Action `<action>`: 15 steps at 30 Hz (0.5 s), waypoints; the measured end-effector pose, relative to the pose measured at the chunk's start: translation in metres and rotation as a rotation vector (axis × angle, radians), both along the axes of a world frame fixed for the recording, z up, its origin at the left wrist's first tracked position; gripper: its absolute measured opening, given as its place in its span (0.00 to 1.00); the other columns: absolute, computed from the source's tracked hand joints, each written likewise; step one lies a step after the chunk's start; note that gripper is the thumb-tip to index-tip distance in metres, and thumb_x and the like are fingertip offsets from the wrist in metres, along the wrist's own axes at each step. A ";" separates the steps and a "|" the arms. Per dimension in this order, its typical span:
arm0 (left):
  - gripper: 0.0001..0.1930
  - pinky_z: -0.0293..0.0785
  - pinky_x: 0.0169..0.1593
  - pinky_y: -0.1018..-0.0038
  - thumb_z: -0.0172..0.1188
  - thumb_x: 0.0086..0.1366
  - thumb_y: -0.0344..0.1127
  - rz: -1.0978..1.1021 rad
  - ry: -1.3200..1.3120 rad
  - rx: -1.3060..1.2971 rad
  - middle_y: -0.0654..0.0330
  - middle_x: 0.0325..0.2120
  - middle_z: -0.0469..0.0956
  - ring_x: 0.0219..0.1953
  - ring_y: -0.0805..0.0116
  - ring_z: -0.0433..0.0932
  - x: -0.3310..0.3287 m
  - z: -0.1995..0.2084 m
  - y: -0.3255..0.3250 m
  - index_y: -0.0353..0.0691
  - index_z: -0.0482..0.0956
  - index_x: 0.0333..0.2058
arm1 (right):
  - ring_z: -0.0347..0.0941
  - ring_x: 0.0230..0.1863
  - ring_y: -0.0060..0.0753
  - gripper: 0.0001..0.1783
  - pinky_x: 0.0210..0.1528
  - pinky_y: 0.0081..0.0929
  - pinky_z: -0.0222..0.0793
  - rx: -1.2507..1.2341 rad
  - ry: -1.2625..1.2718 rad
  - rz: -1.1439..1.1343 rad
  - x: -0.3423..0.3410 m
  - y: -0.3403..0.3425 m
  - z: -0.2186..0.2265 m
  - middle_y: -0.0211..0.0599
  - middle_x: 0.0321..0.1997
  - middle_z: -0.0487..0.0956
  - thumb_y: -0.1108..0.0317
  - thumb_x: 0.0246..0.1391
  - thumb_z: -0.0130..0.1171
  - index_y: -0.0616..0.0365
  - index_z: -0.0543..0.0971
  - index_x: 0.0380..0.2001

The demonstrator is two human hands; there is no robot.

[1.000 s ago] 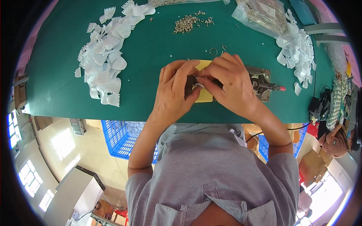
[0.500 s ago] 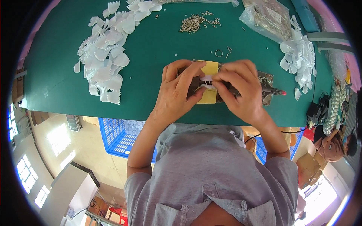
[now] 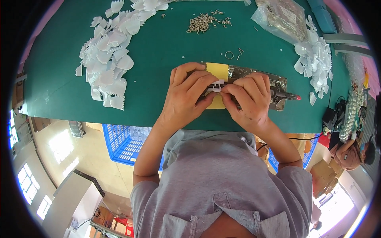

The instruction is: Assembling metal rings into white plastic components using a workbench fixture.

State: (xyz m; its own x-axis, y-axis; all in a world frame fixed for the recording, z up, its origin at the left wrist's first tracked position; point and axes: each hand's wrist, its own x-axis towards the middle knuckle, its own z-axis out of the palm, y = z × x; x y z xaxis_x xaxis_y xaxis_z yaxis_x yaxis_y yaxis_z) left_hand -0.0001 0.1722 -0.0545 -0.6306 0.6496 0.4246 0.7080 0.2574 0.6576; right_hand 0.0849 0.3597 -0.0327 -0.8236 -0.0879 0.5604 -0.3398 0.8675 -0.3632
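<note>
A small white plastic piece (image 3: pixel 216 86) with dark notches sits over a metal fixture (image 3: pixel 237 71) that carries a yellow pad (image 3: pixel 217 70). My left hand (image 3: pixel 184 92) is closed on the piece's left side, thumb and fingertips pinching it. From the other side my right hand (image 3: pixel 249 101) reaches in, thumb and forefinger pressed together against the piece's right edge. Whatever lies between those right fingertips is too small or hidden to make out. A dark clamp handle with a red tip (image 3: pixel 291 96) sticks out to the right of the fixture.
White toothed plastic pieces (image 3: pixel 113 59) heap at the left, with another heap (image 3: pixel 313 59) at the right. Small metal clips (image 3: pixel 200 23) lie at the back, near a ring (image 3: pixel 229 55) and pins (image 3: pixel 239 53). A clear bag (image 3: pixel 279 20) holds metal parts. Blue crates (image 3: pixel 123 144) stand below the table.
My right hand has moved slightly down and its fingers have curled in more, uncovering more of the metal fixture behind. The left hand stays at the white piece.
</note>
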 end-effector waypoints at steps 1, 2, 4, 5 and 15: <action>0.21 0.68 0.57 0.58 0.75 0.49 0.28 0.001 0.001 -0.007 0.61 0.43 0.82 0.56 0.57 0.75 0.000 0.001 0.000 0.43 0.83 0.45 | 0.73 0.37 0.35 0.16 0.42 0.37 0.68 0.007 0.001 -0.006 0.000 0.002 0.000 0.27 0.34 0.76 0.75 0.34 0.75 0.53 0.82 0.31; 0.21 0.68 0.57 0.58 0.75 0.49 0.28 0.001 0.002 -0.013 0.61 0.43 0.82 0.56 0.57 0.75 0.000 0.001 0.000 0.42 0.83 0.45 | 0.73 0.37 0.36 0.16 0.42 0.37 0.68 -0.006 -0.015 0.016 0.000 0.004 -0.001 0.27 0.34 0.76 0.75 0.34 0.75 0.52 0.82 0.31; 0.21 0.68 0.57 0.58 0.75 0.49 0.28 -0.003 0.005 -0.019 0.61 0.43 0.82 0.56 0.57 0.75 0.000 -0.002 -0.003 0.42 0.83 0.44 | 0.75 0.36 0.38 0.13 0.40 0.37 0.70 -0.067 -0.185 0.067 -0.003 0.014 0.016 0.30 0.33 0.78 0.75 0.41 0.73 0.53 0.82 0.32; 0.21 0.68 0.58 0.58 0.75 0.50 0.28 -0.001 0.005 -0.031 0.61 0.43 0.81 0.56 0.57 0.75 -0.001 -0.006 -0.006 0.43 0.83 0.44 | 0.77 0.35 0.39 0.11 0.40 0.37 0.72 -0.253 -0.307 -0.025 -0.008 0.023 0.022 0.32 0.33 0.79 0.76 0.44 0.72 0.54 0.82 0.33; 0.19 0.70 0.57 0.61 0.75 0.52 0.29 -0.044 0.002 0.016 0.64 0.43 0.84 0.53 0.55 0.74 -0.006 -0.013 -0.004 0.42 0.83 0.44 | 0.83 0.40 0.45 0.07 0.44 0.44 0.77 0.012 -0.744 -0.269 -0.068 0.069 0.007 0.37 0.37 0.84 0.65 0.57 0.65 0.56 0.84 0.34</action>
